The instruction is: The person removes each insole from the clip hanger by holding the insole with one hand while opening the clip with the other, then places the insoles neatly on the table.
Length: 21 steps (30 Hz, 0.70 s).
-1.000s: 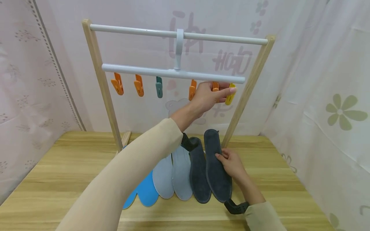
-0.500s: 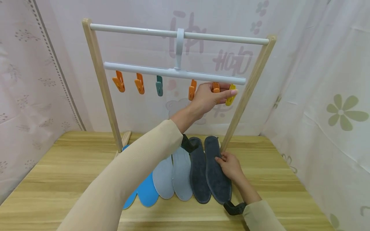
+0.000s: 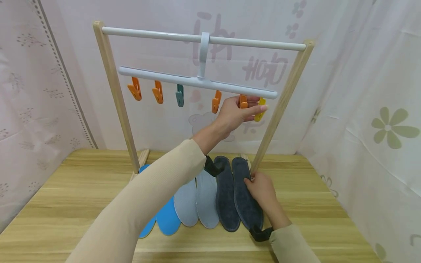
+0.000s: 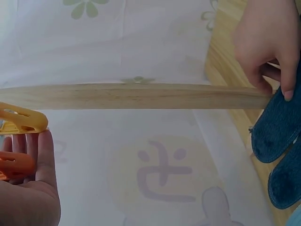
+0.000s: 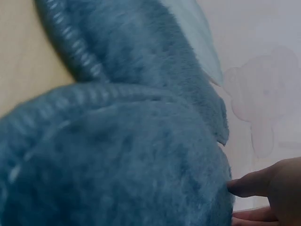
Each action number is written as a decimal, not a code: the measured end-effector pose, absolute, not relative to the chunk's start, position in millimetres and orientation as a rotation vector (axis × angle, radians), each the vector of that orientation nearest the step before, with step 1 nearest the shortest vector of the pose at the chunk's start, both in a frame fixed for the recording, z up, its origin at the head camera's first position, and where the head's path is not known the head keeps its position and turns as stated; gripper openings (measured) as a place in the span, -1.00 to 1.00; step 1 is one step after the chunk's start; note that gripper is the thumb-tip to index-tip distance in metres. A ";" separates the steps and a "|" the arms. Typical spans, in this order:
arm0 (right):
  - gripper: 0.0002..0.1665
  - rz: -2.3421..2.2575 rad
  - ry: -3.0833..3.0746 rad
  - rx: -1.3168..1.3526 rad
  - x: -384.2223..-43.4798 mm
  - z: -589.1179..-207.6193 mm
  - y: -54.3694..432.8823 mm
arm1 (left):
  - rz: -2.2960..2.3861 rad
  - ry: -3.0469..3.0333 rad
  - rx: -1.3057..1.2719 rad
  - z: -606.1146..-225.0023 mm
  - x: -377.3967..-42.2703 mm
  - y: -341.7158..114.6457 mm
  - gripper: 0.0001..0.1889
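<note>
In the head view, my left hand (image 3: 234, 113) pinches a yellow clothespin (image 3: 259, 114) at the right end of the white hanger (image 3: 164, 76), thumb in front and fingers behind. An orange clothespin (image 3: 243, 101) hangs within that hand's span. In the left wrist view, the yellow clothespin (image 4: 23, 120) lies at the fingertips. Down at the table, my right hand (image 3: 263, 190) pinches the right edge of a dark insole (image 3: 242, 190), the rightmost in the row. A second dark insole (image 3: 227, 201) lies beside it. The right wrist view shows the insole's fuzzy surface (image 5: 127, 160) close up.
The hanger hooks over a white rod (image 3: 148, 33) between wooden posts (image 3: 279, 106). Several other clothespins, orange and a green one (image 3: 179, 95), hang from it. Grey insoles (image 3: 207, 208) and blue insoles (image 3: 168, 217) lie on the wooden table (image 3: 65, 204), partly under my left sleeve.
The hanger has tilted, its left end higher and its right end slightly lower. My right hand has lowered the rightmost dark insole's upper end towards the table. The left hand keeps its pinch.
</note>
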State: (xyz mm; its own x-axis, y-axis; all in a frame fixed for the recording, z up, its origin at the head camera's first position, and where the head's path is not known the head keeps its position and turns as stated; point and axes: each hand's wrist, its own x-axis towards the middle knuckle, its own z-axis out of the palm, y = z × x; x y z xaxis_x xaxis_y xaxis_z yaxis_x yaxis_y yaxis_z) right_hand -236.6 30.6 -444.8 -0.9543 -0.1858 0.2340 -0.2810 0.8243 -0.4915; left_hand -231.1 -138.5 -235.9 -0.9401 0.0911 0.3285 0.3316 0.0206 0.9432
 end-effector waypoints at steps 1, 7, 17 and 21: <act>-0.63 0.762 -2.829 0.345 -235.4 -443.5 30.0 | -2.042 -2.109 -0.444 -236.4 -231.0 -138.3 -0.62; -0.62 0.506 -2.795 0.298 -228.7 -436.4 29.9 | -2.085 -2.094 -0.450 -238.6 -230.3 -137.4 -0.58; -0.50 0.609 -2.746 0.486 -222.8 -421.3 27.1 | -2.122 -2.137 -0.463 -250.0 -226.0 -150.7 -0.36; -0.49 0.752 -2.726 0.612 -221.1 -414.2 25.0 | -2.106 -2.238 -0.515 -262.9 -216.1 -167.0 -0.27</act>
